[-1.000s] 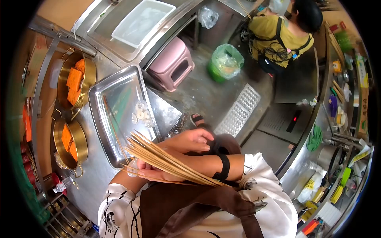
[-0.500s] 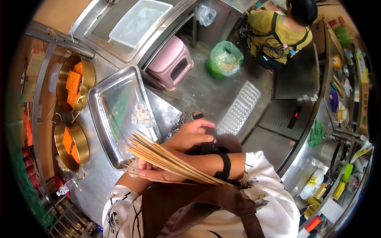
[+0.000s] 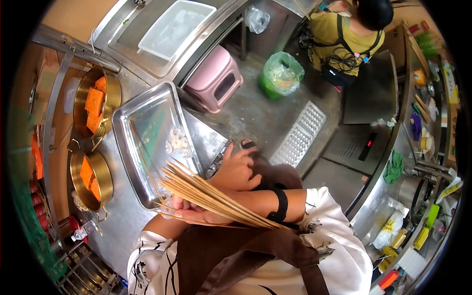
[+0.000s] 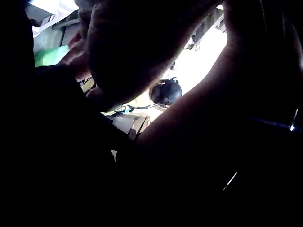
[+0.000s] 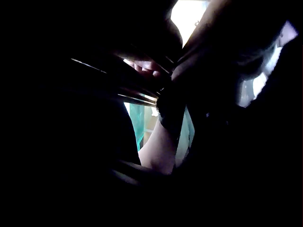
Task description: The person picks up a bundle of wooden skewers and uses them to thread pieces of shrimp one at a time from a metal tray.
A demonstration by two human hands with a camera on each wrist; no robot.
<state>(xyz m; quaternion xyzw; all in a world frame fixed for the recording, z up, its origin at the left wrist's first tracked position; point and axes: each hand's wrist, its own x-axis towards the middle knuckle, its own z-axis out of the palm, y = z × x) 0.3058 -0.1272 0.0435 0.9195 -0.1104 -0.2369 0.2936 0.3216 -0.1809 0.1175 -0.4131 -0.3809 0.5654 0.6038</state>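
Observation:
The right hand (image 3: pixel 200 214) holds a bundle of thin wooden sticks (image 3: pixel 209 195) low in the head view, fingers curled round it, tips fanned toward the upper left. Just beyond the bundle is the left hand (image 3: pixel 237 171), arms crossed, fingers spread and holding nothing. A metal tray (image 3: pixel 117 142) beside the bundle holds small whitish pieces (image 3: pixel 178 142) and a few long thin sticks (image 3: pixel 142 156). The left wrist view is mostly dark. In the right wrist view, fingertips (image 5: pixel 147 67) and several sticks (image 5: pixel 137 98) show among dark shapes.
Two brass pots (image 3: pixel 117 101) with orange blocks stand left of the tray. Beyond are a sink with a white tub (image 3: pixel 169 29), a pink stool (image 3: pixel 211 78), a green bin (image 3: pixel 275 83) and a person in yellow (image 3: pixel 339 44). Cluttered shelves line the right.
The left hand has turned, its fingers now spread and pointing farther up, and dropped slightly. The right hand keeps its grip on the sticks. The person in yellow has shifted slightly.

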